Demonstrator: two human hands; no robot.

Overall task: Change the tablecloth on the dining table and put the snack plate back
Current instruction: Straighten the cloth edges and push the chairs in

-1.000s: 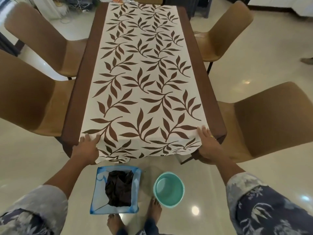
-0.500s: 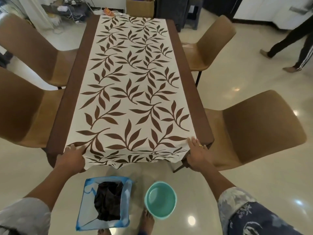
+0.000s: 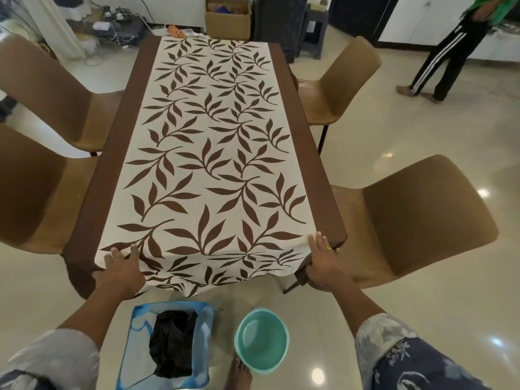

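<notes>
At the near-left corner the left hand (image 3: 121, 266) lies flat and released on the leaf-print tablecloth (image 3: 213, 153), spread full-length as before, so laying looks done. The right hand (image 3: 323, 257) stays over the right corner, thumb hidden under the hem: grip unclear. No snack plate shows, only a teal bowl (image 3: 261, 339).

A single wide-angle camera on the person's head looks forward and down from the near short end of the cream tablecloth printed with brown leaves (image 3: 213, 153), along its length toward 12 o'clock. It sits close: the left hand (image 3: 122, 267) and right hand (image 3: 323, 258) reach in from 7 and 5 o'clock, the round teal plastic bowl (image 3: 261, 340) lies below at 6, and tan moulded chairs (image 3: 422, 220) bow outward at 9 and 3.
</notes>
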